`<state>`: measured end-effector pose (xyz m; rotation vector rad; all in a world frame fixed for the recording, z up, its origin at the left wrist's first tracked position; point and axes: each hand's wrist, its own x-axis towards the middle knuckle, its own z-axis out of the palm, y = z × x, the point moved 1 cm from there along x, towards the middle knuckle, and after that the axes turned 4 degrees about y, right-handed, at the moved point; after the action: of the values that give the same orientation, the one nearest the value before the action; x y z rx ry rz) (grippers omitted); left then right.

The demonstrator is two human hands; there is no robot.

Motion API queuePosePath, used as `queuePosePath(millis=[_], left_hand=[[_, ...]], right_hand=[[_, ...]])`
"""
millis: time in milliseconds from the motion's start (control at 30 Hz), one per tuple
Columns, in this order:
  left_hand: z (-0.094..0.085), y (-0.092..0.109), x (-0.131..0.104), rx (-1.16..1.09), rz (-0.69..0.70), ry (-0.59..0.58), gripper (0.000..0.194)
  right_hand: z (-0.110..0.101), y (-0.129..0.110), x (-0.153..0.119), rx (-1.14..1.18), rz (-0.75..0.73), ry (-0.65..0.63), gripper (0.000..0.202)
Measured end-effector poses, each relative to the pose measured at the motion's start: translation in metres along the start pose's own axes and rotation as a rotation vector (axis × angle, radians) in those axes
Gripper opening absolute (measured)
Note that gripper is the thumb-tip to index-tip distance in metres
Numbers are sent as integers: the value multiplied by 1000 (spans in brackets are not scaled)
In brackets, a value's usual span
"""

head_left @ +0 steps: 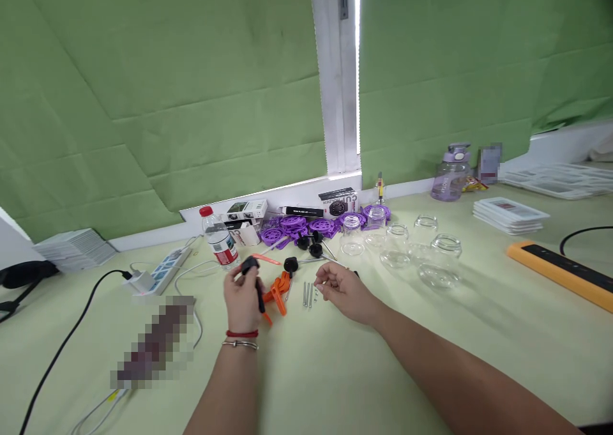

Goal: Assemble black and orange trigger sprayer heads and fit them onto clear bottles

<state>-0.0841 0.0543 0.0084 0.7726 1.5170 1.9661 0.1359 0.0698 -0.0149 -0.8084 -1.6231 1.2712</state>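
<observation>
My left hand point(242, 299) is closed around a black plastic piece point(251, 267) with a rounded top and a long arm hanging down its right side. Orange plastic clamps point(278, 292) lie just right of that hand. Over the table, my right hand point(345, 291) has thumb and fingertips pinched together; anything between them is too small to make out. Close by its fingertips are several long metal bolts point(307, 294) lying side by side and a few tiny nuts point(315, 294). Behind them rests a black round knob point(290, 264) on a thin metal rod.
Purple plastic discs point(292, 223) are heaped at the back beside small boxes point(339, 203). Several clear glass jars point(439, 262) stand right of centre. A red-capped bottle point(220, 240), a power strip point(167, 270) and cables are on the left. An orange-and-black bar point(562, 275) lies far right.
</observation>
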Motion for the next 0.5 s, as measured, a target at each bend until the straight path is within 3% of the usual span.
queuePosePath(millis=[67, 133, 367, 500], left_hand=[[-14, -6, 21, 66, -78, 246, 42], [-25, -13, 36, 191, -150, 360, 49], [-39, -30, 46, 389, -194, 346, 66], [-40, -32, 45, 432, -108, 256, 67]], right_hand=[[-4, 4, 3, -30, 20, 35, 17], [-8, 7, 6, -65, 46, 87, 16], [-19, 13, 11, -83, 111, 174, 17], [-23, 13, 12, -92, 131, 207, 18]])
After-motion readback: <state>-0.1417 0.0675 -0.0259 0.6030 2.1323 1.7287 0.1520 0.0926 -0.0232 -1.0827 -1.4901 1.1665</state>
